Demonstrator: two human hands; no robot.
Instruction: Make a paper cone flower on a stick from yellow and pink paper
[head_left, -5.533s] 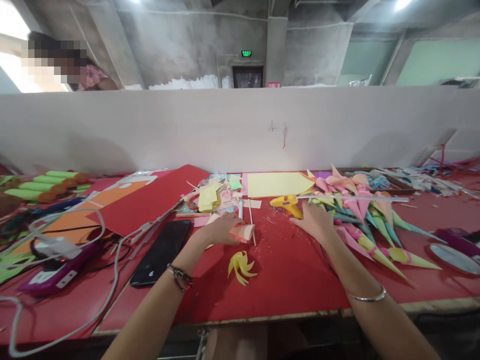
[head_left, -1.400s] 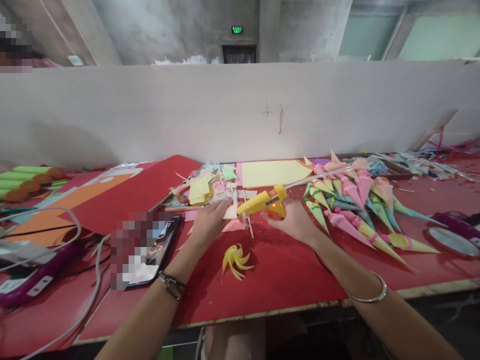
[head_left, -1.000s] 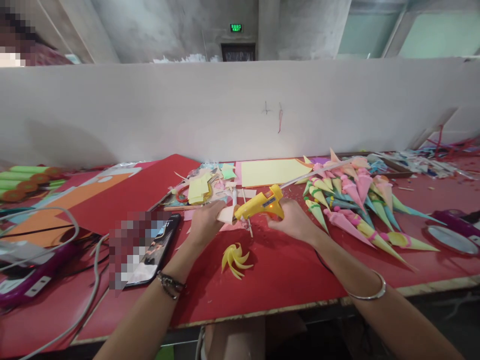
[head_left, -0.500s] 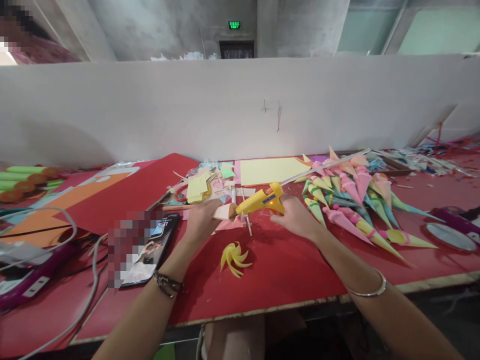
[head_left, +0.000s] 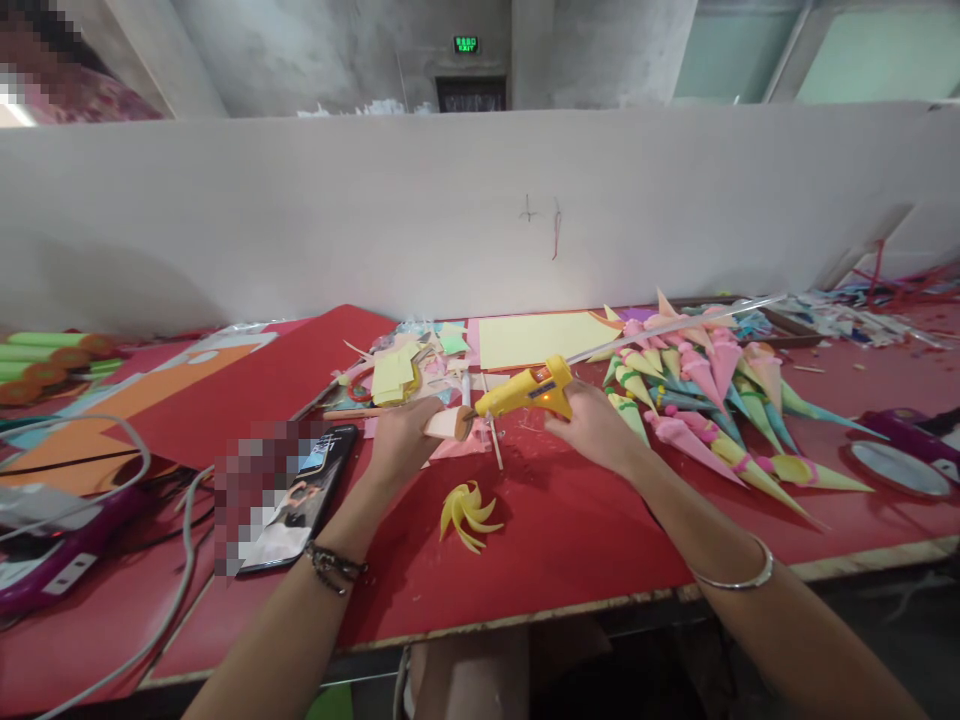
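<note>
My right hand point(head_left: 596, 425) grips a yellow hot glue gun point(head_left: 525, 390) by its handle, and a long clear glue stick point(head_left: 675, 328) sticks out of its back. Closed around a small roll of pale paper with an orange-brown end point(head_left: 448, 423) is my left hand point(head_left: 405, 435). The gun's nozzle points left and is at the roll's end; whether it touches, I cannot tell. Below the hands, a yellow paper flower with curved petals point(head_left: 469, 515) lies on the red table point(head_left: 555, 560). Thin sticks and pink paper scraps lie behind the gun's nozzle.
To the right lies a pile of coloured paper cones point(head_left: 712, 400) beside a round mirror-like disc point(head_left: 900, 470). A phone point(head_left: 300, 510) lies left of my left hand. Red card sheets point(head_left: 262, 385), a white cable point(head_left: 187, 560) and a purple power strip point(head_left: 67, 560) are further left. A white partition point(head_left: 337, 220) stands behind.
The glue gun has shifted slightly right, and its glue stick reaches further right. The orange-brown end of the paper roll now shows more fully. The flower has stayed put.
</note>
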